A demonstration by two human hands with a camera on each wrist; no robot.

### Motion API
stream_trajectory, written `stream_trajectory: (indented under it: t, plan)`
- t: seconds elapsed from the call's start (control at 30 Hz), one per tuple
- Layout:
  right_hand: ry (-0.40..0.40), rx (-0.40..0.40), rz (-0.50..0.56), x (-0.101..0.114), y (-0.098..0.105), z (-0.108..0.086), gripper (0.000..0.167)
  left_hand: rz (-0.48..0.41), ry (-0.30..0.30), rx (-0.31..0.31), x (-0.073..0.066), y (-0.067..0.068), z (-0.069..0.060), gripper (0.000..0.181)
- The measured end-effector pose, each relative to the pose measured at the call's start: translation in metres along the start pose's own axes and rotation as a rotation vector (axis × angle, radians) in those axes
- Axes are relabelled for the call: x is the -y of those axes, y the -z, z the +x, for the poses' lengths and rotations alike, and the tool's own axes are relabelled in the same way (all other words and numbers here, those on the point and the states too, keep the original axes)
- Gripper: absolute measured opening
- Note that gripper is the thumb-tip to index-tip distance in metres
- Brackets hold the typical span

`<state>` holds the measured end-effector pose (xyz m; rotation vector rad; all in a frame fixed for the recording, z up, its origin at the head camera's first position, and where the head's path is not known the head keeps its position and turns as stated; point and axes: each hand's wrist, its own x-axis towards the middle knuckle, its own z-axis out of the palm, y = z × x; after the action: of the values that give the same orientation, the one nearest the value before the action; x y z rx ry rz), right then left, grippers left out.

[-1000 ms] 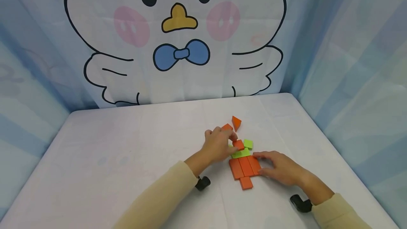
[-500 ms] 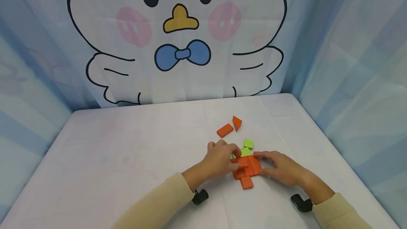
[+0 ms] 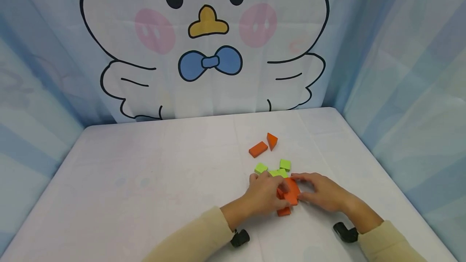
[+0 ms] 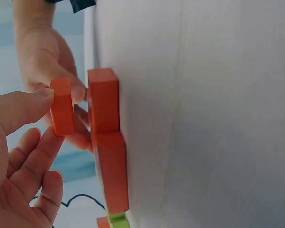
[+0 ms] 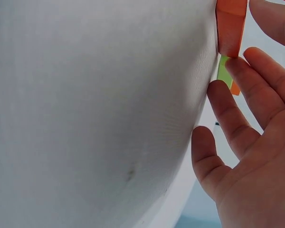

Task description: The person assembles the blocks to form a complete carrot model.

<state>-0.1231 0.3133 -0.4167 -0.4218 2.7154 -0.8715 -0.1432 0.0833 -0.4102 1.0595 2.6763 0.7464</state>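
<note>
A: What did the left hand (image 3: 263, 193) have hold of?

B: An orange block (image 4: 62, 111), pinched between thumb and fingertip by its ends, the other fingers loosely bent.

A: Why by the ends?

B: Presumably to leave its broad faces free, so it could be laid down without trapping a finger. It was off the table (image 3: 182, 181), over the flat orange blocks (image 4: 113, 173) but apart from them.

A: And the right hand (image 3: 324, 193)?

B: Relaxed, fingers spread and not curled round anything. The index fingertip touched the right side of the flat orange blocks; the thumb was at or just beside them. I took it as a brace against sliding. That put the pinched piece between the two hands.

A: What lay farther out?

B: Lime green blocks (image 3: 285, 165) along the group's far edge, some sticking out at its corners, perhaps shaping an outline. Past those, a loose rectangular piece (image 3: 258, 149) and a triangular piece (image 3: 272, 141), just beside each other and beyond both hands, maybe set aside to keep the working spot free.
</note>
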Motion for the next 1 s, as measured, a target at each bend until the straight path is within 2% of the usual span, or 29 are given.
stream_trajectory:
  t: [0.37,0.5,0.83,1.0]
  plan:
    - [0.013,-0.001,-0.001,-0.002,-0.001,0.001,0.052,-0.019,0.026,-0.01,-0.009,-0.018,0.004,0.027]
    - [0.012,-0.004,-0.002,-0.001,0.0,0.0,0.052,0.001,0.035,-0.007,-0.011,-0.019,0.003,0.027]
    - [0.007,-0.003,0.008,-0.002,0.0,0.0,0.053,0.047,0.014,-0.031,-0.011,-0.022,0.001,0.028]
    - [-0.021,0.003,0.025,-0.002,-0.001,0.0,0.056,0.074,0.019,-0.017,-0.01,-0.019,-0.001,0.025]
